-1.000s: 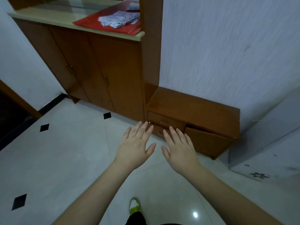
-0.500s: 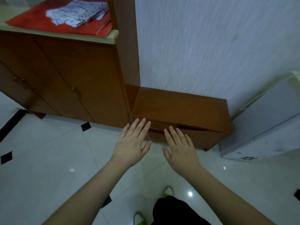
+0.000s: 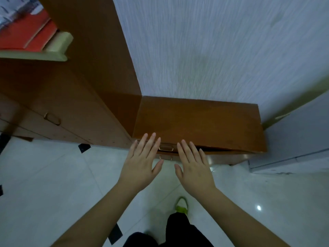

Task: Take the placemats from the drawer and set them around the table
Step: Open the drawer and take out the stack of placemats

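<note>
Hands (image 3: 140,168) flat, fingers spread, empty.

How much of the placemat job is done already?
Almost nothing yet. No placemats or table are in view. Both hands, the left hand and the right hand, are open and empty, reaching toward the low cabinet's top drawer. Its handle is not gripped yet. Opening it, taking the mats and setting them out are all left.

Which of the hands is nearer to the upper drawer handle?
Left. The left hand has fingertips right beside the upper drawer handle, at its left end; the right hand is slightly further, to its right.
</note>
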`<action>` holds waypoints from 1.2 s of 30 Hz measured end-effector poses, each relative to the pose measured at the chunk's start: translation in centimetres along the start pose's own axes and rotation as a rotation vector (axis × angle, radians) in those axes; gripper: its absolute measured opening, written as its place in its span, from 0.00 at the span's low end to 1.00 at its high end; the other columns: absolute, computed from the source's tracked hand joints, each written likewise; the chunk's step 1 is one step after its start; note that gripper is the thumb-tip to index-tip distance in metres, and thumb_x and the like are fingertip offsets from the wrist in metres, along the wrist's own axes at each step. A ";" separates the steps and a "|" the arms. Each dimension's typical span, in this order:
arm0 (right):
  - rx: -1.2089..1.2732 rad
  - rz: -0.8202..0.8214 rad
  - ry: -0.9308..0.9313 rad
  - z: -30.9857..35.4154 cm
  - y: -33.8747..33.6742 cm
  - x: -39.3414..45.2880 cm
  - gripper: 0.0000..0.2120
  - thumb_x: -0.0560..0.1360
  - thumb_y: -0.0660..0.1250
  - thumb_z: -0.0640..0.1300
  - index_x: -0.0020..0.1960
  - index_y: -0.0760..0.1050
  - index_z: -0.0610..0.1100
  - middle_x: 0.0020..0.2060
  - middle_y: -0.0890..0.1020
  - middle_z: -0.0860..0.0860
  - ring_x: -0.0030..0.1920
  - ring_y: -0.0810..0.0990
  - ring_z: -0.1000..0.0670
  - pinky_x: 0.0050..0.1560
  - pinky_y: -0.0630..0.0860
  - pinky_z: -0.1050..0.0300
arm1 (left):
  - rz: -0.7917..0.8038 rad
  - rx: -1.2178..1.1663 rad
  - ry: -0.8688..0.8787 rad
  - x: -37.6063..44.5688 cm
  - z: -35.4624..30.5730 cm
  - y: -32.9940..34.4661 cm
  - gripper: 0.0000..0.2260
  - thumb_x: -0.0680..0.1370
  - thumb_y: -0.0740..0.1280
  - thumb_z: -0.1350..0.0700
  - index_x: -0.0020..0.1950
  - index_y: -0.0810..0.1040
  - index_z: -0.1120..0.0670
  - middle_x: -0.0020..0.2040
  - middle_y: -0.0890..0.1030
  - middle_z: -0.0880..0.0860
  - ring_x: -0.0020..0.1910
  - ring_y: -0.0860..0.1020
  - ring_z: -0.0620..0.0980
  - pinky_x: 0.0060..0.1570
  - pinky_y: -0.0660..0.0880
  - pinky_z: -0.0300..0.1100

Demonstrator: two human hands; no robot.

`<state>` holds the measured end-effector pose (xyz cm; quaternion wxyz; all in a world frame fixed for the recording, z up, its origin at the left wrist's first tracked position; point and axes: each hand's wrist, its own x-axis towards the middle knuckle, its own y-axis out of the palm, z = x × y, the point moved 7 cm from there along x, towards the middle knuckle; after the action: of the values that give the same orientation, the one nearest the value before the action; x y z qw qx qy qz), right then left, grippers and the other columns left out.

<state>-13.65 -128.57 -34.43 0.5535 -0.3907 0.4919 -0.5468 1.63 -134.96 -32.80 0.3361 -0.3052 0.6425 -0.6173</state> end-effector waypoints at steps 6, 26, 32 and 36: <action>0.030 0.023 0.031 -0.5 3.5 4.0 0.31 0.79 0.51 0.56 0.78 0.58 0.44 0.77 0.62 0.48 0.77 0.59 0.46 0.74 0.62 0.42 | 0.015 -0.021 0.050 2.8 1.9 4.5 0.30 0.81 0.52 0.40 0.80 0.57 0.53 0.81 0.58 0.53 0.80 0.55 0.54 0.75 0.56 0.56; 0.055 0.280 0.199 -1.8 30.5 13.7 0.31 0.81 0.53 0.52 0.80 0.52 0.41 0.79 0.57 0.46 0.78 0.54 0.45 0.76 0.51 0.43 | 0.235 -0.027 0.240 8.4 6.1 31.9 0.29 0.80 0.53 0.44 0.78 0.64 0.56 0.78 0.65 0.55 0.77 0.63 0.57 0.74 0.59 0.53; 0.042 0.435 0.222 -3.3 35.6 15.6 0.32 0.82 0.50 0.53 0.80 0.41 0.44 0.80 0.46 0.50 0.79 0.44 0.47 0.77 0.43 0.45 | 0.300 -0.013 0.207 10.7 6.0 37.3 0.29 0.78 0.51 0.45 0.77 0.66 0.56 0.77 0.67 0.55 0.76 0.65 0.57 0.73 0.61 0.54; 0.017 0.494 0.195 -3.8 38.7 17.8 0.33 0.82 0.50 0.54 0.80 0.40 0.44 0.80 0.45 0.50 0.79 0.45 0.46 0.77 0.45 0.46 | 0.257 -0.036 0.176 11.2 6.8 39.5 0.29 0.78 0.53 0.46 0.76 0.67 0.56 0.76 0.67 0.56 0.75 0.65 0.57 0.73 0.62 0.56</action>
<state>-10.24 -142.05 -74.91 0.6235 -0.1993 0.6187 -0.4343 1.47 -145.97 -72.91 0.3492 -0.1713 0.7142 -0.5819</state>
